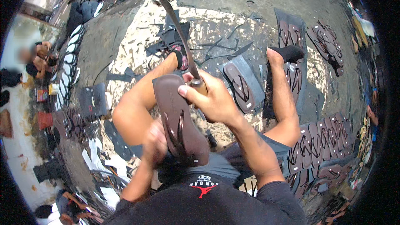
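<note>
A brown flip-flop (171,100) with dark glossy straps lies tilted over my lap, toe end pointing away from me. Dark sheet material shows along the left edge of its toe. My right hand (214,100) is wrapped round the wooden handle of a long curved knife (182,33), whose blade points up and away to the left. The thumb of that hand presses on the flip-flop's edge near the toe. My left hand (154,142) is at the left edge of the flip-flop, smeared by motion, so its grip is unclear.
Another flip-flop on dark sheet (239,85) lies between my legs, among black offcuts (221,50). Brown flip-flops (318,141) stand in rows at right. White-topped soles (68,66) line the left. Other people (39,60) sit at far left and lower left.
</note>
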`<action>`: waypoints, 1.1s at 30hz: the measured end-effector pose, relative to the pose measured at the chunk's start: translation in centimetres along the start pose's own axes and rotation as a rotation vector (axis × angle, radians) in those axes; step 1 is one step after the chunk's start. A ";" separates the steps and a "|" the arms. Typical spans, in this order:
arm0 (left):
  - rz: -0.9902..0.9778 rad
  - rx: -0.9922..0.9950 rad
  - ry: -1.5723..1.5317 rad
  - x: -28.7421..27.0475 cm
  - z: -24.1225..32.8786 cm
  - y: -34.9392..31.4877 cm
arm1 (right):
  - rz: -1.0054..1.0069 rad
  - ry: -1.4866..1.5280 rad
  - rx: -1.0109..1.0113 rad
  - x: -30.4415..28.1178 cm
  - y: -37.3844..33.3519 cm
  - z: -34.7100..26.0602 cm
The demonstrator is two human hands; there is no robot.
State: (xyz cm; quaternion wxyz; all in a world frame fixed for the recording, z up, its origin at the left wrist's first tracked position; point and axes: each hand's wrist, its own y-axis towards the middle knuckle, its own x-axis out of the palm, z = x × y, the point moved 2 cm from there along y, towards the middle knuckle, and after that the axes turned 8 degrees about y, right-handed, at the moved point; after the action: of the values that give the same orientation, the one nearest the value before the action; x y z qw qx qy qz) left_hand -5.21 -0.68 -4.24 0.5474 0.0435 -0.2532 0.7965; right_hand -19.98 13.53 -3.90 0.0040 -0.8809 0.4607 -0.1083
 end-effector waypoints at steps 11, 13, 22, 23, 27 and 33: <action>-0.100 -0.070 0.447 -0.8 3.8 -0.3 | 0.095 -0.570 -0.321 0.1 -12.4 8.2; -0.122 -0.041 0.489 -0.8 3.2 -0.7 | 0.084 -0.642 -0.285 -0.4 -11.2 7.2; -0.401 0.072 0.660 -1.4 3.3 -0.9 | -0.587 -0.739 -0.162 -1.3 -4.2 -2.7; -0.424 0.100 0.654 -1.4 3.3 -0.6 | -0.570 -0.723 -0.200 -0.9 -3.6 -2.6; -0.554 0.139 0.738 0.2 3.4 0.5 | -0.438 -0.573 -0.282 0.7 -0.8 -2.7; -0.505 -0.195 0.166 -0.3 1.8 1.7 | -0.318 -0.152 0.053 -2.2 -3.4 -3.5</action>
State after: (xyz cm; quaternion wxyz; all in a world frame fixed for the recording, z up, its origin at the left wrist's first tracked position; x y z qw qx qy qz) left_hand -6.97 -2.18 -3.35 0.7489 -0.0131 -0.2643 0.6076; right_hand -19.12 17.60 -0.57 0.0449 -0.9479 0.3108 -0.0528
